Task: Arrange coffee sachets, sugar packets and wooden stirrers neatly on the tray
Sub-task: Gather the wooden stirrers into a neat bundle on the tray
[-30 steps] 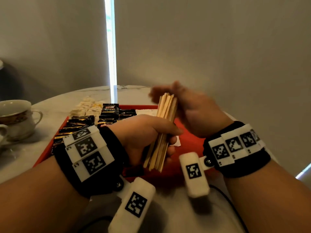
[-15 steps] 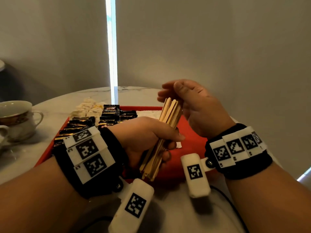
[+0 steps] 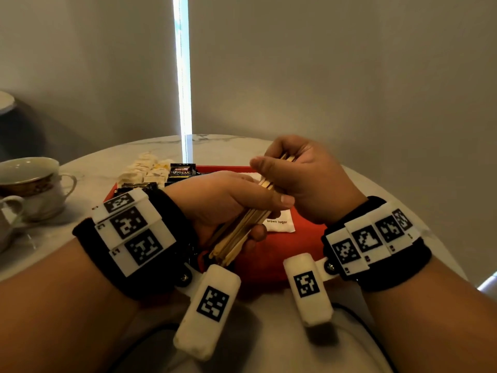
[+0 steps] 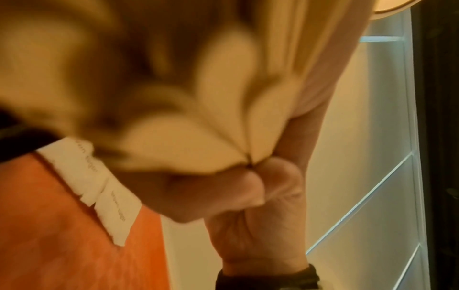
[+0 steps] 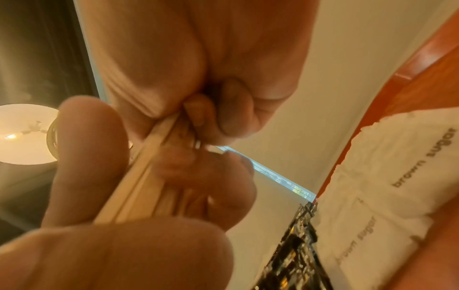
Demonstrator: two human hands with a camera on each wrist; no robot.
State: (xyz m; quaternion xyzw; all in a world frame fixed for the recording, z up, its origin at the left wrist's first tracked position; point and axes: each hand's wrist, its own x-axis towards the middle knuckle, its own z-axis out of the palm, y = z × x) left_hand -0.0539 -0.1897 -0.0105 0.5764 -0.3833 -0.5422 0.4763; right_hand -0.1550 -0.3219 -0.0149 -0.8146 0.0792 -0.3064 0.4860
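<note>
Now, in the head view, the left hand (image 3: pixel 223 200) holds the bundle of wooden stirrers (image 3: pixel 242 230) at frame centre above the red tray (image 3: pixel 304 219), the right hand (image 3: pixel 304 179) closed on its upper end, while the right wrist view shows brown sugar packets (image 5: pixel 387 188) at right.

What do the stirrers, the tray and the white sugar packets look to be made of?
Stirrers: pale flat strips, unfinished wood by their matt tan look.
Tray: red, smooth, raised rim with slight sheen; likely plastic or lacquered, cannot tell which.
Sugar packets: white matt paper, crinkled, serrated ends, printed "brown sugar".
</note>
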